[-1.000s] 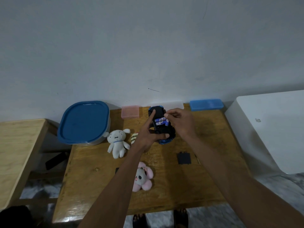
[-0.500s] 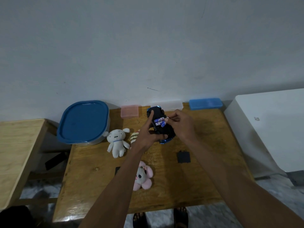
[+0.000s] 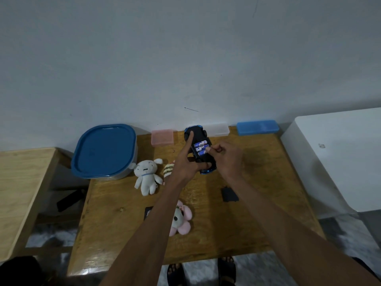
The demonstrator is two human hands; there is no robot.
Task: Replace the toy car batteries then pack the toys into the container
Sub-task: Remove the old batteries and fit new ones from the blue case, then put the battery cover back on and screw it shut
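No legible text. Batteries (image 3: 200, 148) in car (image 3: 199, 150) carry blue-white print, too small to read. White box (image 3: 338, 159) bears small grey mark, unreadable. Dark card (image 3: 148, 212) on table (image 3: 257, 213) shows pale marking, unreadable.

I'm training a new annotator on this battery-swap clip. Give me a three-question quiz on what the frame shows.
1. True or false: the blue lid is on the container.
2. How many batteries show in the upturned toy car?
3. The black battery cover lies: A) on the car, B) on the table under the right forearm, C) inside the container.

Key: 1 true; 2 three; 3 B. The left hand steadies the car while the right hand touches the nearest battery.
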